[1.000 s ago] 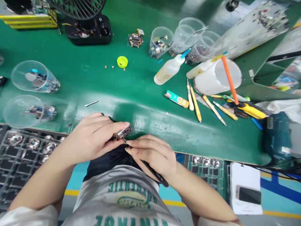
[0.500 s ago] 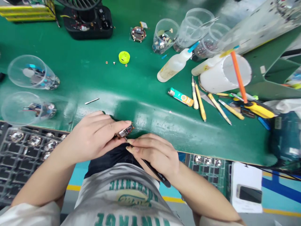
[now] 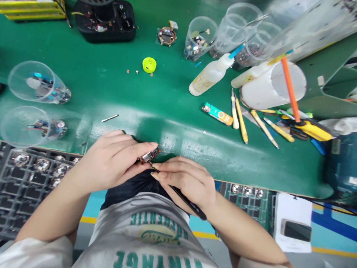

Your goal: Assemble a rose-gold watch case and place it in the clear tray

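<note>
Between the thumb and fingers of my left hand (image 3: 115,158) is a small round watch-like electronic module (image 3: 149,155), tilted on edge, its silver part and fine components showing. My right hand (image 3: 185,180) pinches black tweezers (image 3: 192,206), whose tips reach the module's lower edge beside my left thumb. My fingers partly cover the tips, so I cannot tell whether they grip anything. Both hands are close together at the front edge of the green mat (image 3: 173,111). A similar round module (image 3: 166,36) lies farther back on the mat.
A thin metal bit (image 3: 110,118), a yellow-green cap (image 3: 149,65) and tiny screws lie on the mat. Plastic cups (image 3: 32,82) of parts stand left. A bottle (image 3: 210,74), lighter (image 3: 217,113) and several knives (image 3: 241,123) are to the right. Trays (image 3: 22,193) sit below the edge.
The view has shifted slightly, so things on the mat sit a little higher and those at the right farther right. Both hands keep nearly the same hold on the module and tweezers.
</note>
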A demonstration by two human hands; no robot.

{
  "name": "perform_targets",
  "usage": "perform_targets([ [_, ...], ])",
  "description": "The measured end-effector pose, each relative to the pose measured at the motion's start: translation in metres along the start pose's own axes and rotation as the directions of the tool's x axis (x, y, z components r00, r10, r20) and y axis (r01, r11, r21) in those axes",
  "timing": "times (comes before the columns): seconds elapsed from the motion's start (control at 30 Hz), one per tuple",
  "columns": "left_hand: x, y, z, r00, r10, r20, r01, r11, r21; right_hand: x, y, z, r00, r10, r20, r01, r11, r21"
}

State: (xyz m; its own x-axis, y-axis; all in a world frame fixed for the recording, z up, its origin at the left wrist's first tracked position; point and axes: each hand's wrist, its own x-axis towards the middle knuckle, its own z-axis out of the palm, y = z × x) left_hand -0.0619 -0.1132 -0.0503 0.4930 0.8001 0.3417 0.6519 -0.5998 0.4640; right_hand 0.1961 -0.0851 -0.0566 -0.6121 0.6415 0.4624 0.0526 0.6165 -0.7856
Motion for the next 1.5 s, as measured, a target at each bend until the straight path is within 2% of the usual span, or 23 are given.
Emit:
perform_targets([
  [0.3, -0.001, -0.001, 0.0, 1.0, -0.012, 0.003, 0.012, 1.0, -0.004, 0.002, 0.002, -0.004, 0.999, -0.02, 0.04, 0.018, 0.999, 0.042],
  [0.87, -0.001, 0.0, 0.001, 1.0, -0.027, -0.009, 0.027, 1.0, -0.012, 0.001, 0.001, -0.003, 1.0, 0.001, 0.02, -0.002, 1.0, 0.024],
  [1.33, -0.002, -0.002, 0.001, 1.0, -0.027, 0.005, 0.027, 0.999, -0.029, 0.015, -0.003, -0.013, 0.99, 0.09, 0.106, -0.104, 0.986, 0.129],
  [1.5, -0.002, -0.001, 0.0, 1.0, -0.029, 0.012, 0.029, 0.999, -0.016, 0.02, -0.005, -0.015, 0.984, 0.145, 0.106, -0.156, 0.982, 0.107],
])
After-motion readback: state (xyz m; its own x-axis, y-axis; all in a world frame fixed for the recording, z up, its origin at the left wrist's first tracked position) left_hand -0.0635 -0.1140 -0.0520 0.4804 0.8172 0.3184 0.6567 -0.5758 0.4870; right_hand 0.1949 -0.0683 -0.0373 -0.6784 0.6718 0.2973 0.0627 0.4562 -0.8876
